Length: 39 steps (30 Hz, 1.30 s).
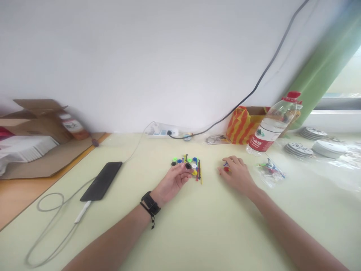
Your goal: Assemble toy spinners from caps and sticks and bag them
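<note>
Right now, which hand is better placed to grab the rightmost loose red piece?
Probably the right hand: it is at that red piece, while the left hand holds a black disc.

A pale cable (82, 212) plugs into a black phone (101, 181)

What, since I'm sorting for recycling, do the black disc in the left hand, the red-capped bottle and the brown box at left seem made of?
Black disc in the left hand: dark, smooth look suggests plastic; finish too small to tell. Red-capped bottle: likely clear, glossy plastic, being see-through with bright highlights. Brown box: apparently matte cardboard, with dull brown, folded flaps.
</note>
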Tool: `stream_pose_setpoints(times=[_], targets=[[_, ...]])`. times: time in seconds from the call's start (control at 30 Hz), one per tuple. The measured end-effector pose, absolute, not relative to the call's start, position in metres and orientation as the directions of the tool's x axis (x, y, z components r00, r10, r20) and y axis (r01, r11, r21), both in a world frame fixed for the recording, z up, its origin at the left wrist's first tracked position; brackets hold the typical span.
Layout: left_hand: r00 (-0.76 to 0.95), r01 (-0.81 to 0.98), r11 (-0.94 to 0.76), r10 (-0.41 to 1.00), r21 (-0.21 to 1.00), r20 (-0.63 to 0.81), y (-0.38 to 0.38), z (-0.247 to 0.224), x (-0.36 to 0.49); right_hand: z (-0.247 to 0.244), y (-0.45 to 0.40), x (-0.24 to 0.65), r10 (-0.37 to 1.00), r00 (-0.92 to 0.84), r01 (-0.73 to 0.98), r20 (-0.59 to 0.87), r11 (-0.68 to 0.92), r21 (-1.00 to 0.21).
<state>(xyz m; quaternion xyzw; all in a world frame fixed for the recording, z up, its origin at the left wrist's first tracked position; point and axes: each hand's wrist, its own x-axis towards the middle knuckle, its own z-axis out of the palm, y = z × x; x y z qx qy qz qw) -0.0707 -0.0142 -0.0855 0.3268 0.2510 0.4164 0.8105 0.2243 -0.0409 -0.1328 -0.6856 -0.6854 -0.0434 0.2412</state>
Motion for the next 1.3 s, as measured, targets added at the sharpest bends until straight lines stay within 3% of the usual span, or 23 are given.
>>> stream_pose_setpoints(times=[0.2,0.4,0.5,0.63,0.83,1.1,1.3], targets=[[0.522,-0.501,0.438,0.841,0.747,-0.143,-0.015,-0.084,-0.071,-0.119,-0.045,0.22,0.899,-0.181,0.845,0.399,0.35,-0.405],[0.528,-0.502,0.435,0.839,0.748,-0.134,-0.015,-0.084,-0.07,-0.113,-0.05,0.219,0.938,-0.129,0.92,0.321,0.234,-0.314],[0.53,-0.5,0.434,0.838,0.749,-0.131,-0.016,-0.083,-0.07,-0.114,-0.05,0.216,0.94,-0.179,0.916,0.289,0.267,-0.301],[0.537,-0.499,0.432,0.834,0.751,-0.124,-0.016,-0.084,-0.07,-0.113,-0.05,0.215,0.926,-0.26,0.861,0.274,0.351,-0.368],[0.505,-0.533,0.428,0.853,0.73,-0.131,-0.016,-0.085,-0.071,-0.103,-0.052,0.211,0.936,-0.288,0.809,0.2,0.35,-0.472],[0.451,-0.594,0.429,0.878,0.68,-0.16,-0.013,-0.084,-0.07,-0.087,-0.069,0.189,0.878,-0.47,0.66,0.098,0.422,-0.621],[0.459,-0.578,0.424,0.875,0.697,-0.151,-0.013,-0.085,-0.07,-0.086,-0.082,0.164,0.852,-0.514,0.641,0.102,0.46,-0.615]])
